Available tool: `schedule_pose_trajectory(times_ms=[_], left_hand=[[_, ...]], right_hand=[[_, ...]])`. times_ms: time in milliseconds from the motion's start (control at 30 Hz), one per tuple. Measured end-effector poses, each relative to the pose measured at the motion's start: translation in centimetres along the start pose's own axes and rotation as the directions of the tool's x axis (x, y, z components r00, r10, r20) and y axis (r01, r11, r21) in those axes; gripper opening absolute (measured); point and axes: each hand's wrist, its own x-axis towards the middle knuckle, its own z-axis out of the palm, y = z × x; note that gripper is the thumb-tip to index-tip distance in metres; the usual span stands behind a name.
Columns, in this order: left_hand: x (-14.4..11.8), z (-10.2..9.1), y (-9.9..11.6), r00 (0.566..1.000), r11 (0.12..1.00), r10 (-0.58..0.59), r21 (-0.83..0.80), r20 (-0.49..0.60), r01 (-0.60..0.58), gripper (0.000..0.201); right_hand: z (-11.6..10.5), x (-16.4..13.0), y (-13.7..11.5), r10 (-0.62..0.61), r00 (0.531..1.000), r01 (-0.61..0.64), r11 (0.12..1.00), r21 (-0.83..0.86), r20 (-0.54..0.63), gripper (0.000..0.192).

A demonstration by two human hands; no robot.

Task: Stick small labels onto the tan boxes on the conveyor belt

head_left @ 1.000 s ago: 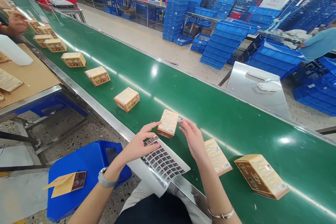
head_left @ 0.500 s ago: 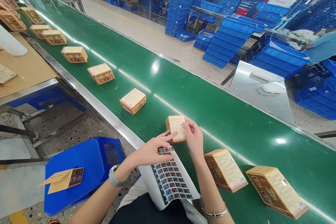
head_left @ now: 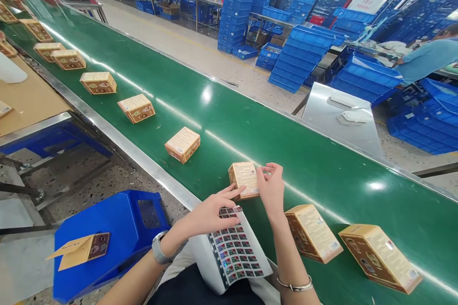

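Observation:
A small tan-and-brown printed carton (head_left: 244, 178) lies on the green conveyor belt in front of me. My left hand (head_left: 218, 209) grips the top of a white sticker sheet (head_left: 238, 252) with rows of small dark shiny labels, while its outstretched fingers rest on the carton's near left part. My right hand (head_left: 271, 183) is at the carton's right edge, fingers loosely bent, the thumb close to or touching the edge; I see nothing held in it. A small label sits on the carton's top near that thumb. The lower sheet hangs over my lap.
Two larger-looking cartons, one nearer (head_left: 315, 233) and one farther right (head_left: 381, 257), stand on the conveyor belt (head_left: 222, 119); several more line up leftward. A blue stool (head_left: 107, 243) at left bears an opened carton (head_left: 84, 250). Blue crates (head_left: 302, 57) and co-workers are beyond.
My right hand's fingers have come off the label on the carton and shifted slightly right. The left hand still holds the sheet. The view has shifted a little.

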Motion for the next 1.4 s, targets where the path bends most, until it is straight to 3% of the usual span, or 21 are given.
schedule_pose_trajectory(times_ms=[100,167,267,333,567,733,800,833,867,933,967,1033,1100,1200,1400], left_hand=[[-0.7,0.7,0.5,0.984,0.99,-0.121,-0.081,-0.132,0.111,0.018],[-1.4,1.0,0.9,0.958,0.97,-0.219,-0.149,-0.186,0.192,0.025],[-2.1,1.3,1.6,0.942,0.959,-0.253,-0.185,-0.219,0.215,0.033],[-2.3,1.3,2.1,0.941,0.961,-0.246,-0.183,-0.234,0.206,0.035],[-2.2,1.1,2.5,0.928,0.958,-0.262,-0.189,-0.265,0.217,0.026],[-2.6,0.8,2.0,0.905,0.938,-0.32,-0.231,-0.279,0.26,0.03],[-2.9,0.1,1.7,0.899,0.937,-0.325,-0.231,-0.294,0.263,0.03],[-3.1,-0.5,1.5,0.892,0.941,-0.321,-0.217,-0.319,0.262,0.029],[-3.3,-1.3,1.1,0.883,0.951,-0.302,-0.178,-0.36,0.253,0.028],[-3.7,-3.3,0.1,0.859,0.976,-0.203,-0.027,-0.47,0.216,0.024],[-3.9,-4.4,-0.6,0.848,0.979,-0.133,0.065,-0.512,0.192,0.021],[-4.1,-6.1,-2.0,0.857,0.971,-0.033,0.185,-0.514,0.149,0.016],[-4.2,-6.8,-3.1,0.903,0.972,-0.014,0.206,-0.429,0.113,0.011],[-4.2,-5.9,-3.5,0.952,0.977,-0.019,0.195,-0.306,0.083,0.007],[-3.9,-3.2,-2.1,0.958,0.98,-0.073,0.156,-0.278,0.12,0.011]], right_hand=[[-2.0,-0.8,-1.1,-0.063,0.997,0.064,0.998,-0.021,0.044,0.035],[-3.2,-2.6,-2.4,-0.209,0.967,0.215,0.976,-0.027,0.143,0.027],[-3.9,-5.8,-4.1,-0.463,0.816,0.497,0.868,-0.01,0.345,0.018],[-3.7,-7.5,-4.8,-0.559,0.731,0.619,0.785,-0.035,0.39,0.012],[-1.9,-8.8,-5.5,-0.786,0.555,0.832,0.518,-0.201,0.273,0.013],[-1.1,-9.0,-5.6,-0.832,0.503,0.862,0.465,-0.201,0.235,0.017],[-0.8,-8.7,-5.5,-0.81,0.534,0.844,0.526,-0.105,0.243,0.016],[-0.6,-8.3,-5.5,-0.769,0.588,0.799,0.6,-0.035,0.25,0.014],[-0.3,-7.8,-5.3,-0.699,0.668,0.714,0.698,0.045,0.256,0.01],[0.6,-6.3,-4.9,-0.465,0.838,0.419,0.883,0.21,0.286,0.008],[1.3,-5.4,-4.6,-0.33,0.889,0.242,0.927,0.286,0.319,0.013],[3.1,-3.6,-4.0,-0.138,0.906,-0.033,0.92,0.391,0.4,0.026],[5.0,-2.0,-3.4,-0.074,0.888,-0.147,0.889,0.433,0.454,0.036],[7.3,-0.7,-2.8,-0.056,0.898,-0.16,0.882,0.443,0.435,0.038],[8.5,-0.4,-2.1,-0.006,0.938,-0.142,0.905,0.401,0.346,0.033]])
